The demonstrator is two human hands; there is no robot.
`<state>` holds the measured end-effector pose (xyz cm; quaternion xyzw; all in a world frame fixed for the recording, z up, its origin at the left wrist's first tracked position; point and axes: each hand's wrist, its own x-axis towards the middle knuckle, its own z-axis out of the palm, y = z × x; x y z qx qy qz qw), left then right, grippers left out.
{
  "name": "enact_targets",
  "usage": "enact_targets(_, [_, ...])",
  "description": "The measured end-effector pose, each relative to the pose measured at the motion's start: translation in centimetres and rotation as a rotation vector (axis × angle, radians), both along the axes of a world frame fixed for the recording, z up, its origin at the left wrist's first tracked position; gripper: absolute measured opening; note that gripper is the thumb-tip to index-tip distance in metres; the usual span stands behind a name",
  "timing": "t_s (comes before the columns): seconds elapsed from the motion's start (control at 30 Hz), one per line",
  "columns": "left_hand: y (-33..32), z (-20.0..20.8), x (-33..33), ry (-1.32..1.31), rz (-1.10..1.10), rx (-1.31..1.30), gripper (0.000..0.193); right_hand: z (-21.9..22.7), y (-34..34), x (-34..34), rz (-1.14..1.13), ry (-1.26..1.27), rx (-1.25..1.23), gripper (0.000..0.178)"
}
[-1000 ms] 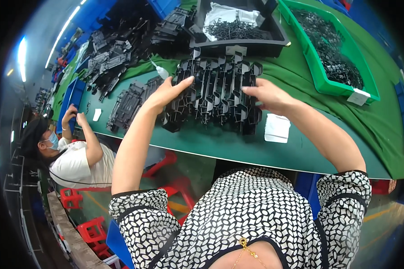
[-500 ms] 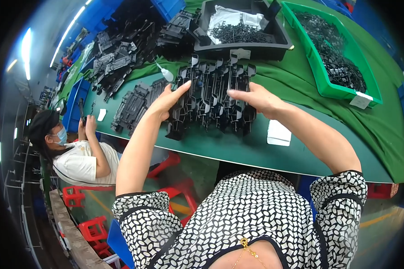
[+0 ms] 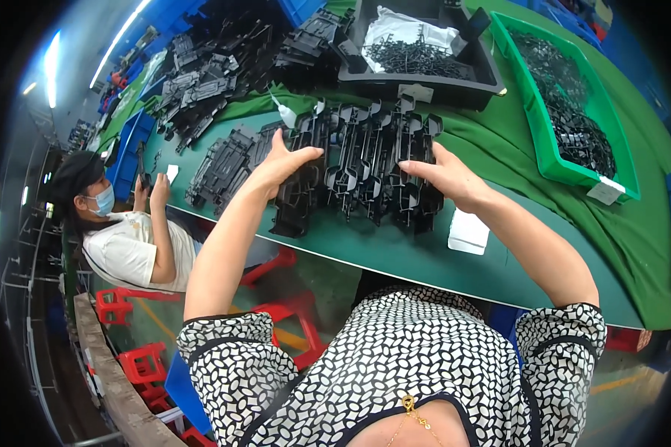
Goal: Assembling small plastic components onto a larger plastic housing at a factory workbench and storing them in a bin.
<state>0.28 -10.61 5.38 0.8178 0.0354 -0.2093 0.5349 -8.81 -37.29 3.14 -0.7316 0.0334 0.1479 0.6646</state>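
Several black plastic chassis-like frames [image 3: 354, 167] stand on edge side by side on the green table. My left hand [image 3: 282, 165] grips the leftmost frame [image 3: 300, 194], its thumb over the near face and its fingers mostly hidden behind. A narrow gap parts that frame from the others. At the right end of the row, my right hand [image 3: 446, 175] presses its thumb against the outer frame [image 3: 417, 175]; its other fingers wrap the far side, partly out of sight. Left of the row, more flat black frames [image 3: 227, 167] lie in a stack.
A black tray [image 3: 425, 86] with small black parts and a white bag stands behind the row. To its right is a green bin [image 3: 574, 171] of black parts. A white card [image 3: 468, 231] lies near my right wrist. A masked co-worker [image 3: 130, 231] sits at left, beside a blue bin [image 3: 130, 160].
The view has shifted a little. Both hands keep their hold, and the gap between the leftmost frame and the rest of the row has widened.
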Motion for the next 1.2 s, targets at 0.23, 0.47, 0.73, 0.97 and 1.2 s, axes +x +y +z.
enact_targets(0.23, [-0.3,-0.7,1.8,-0.103,-0.044,0.088,0.112,0.2,0.9,0.5,0.029,0.015,0.031,0.063])
enact_targets(0.47, [-1.9,-2.2,2.1,-0.215,-0.104,0.302,0.102,-0.2,0.9,0.8,0.015,0.041,0.029,0.053])
enact_targets(0.73, [-0.7,0.5,0.6,0.244,-0.057,-0.068,0.063,0.5,0.8,1.5,-0.074,0.238,-0.090,0.053])
enact_targets(0.97, [-2.8,2.1,-1.5,0.107,-0.124,-0.008,0.063,-0.5,1.3,0.9,0.024,-0.037,0.220,0.049])
enact_targets(1.2, [-2.0,1.7,-3.4,-0.303,0.037,0.035,0.094,-0.2,1.7,-0.8,-0.170,-0.367,-0.050,0.057])
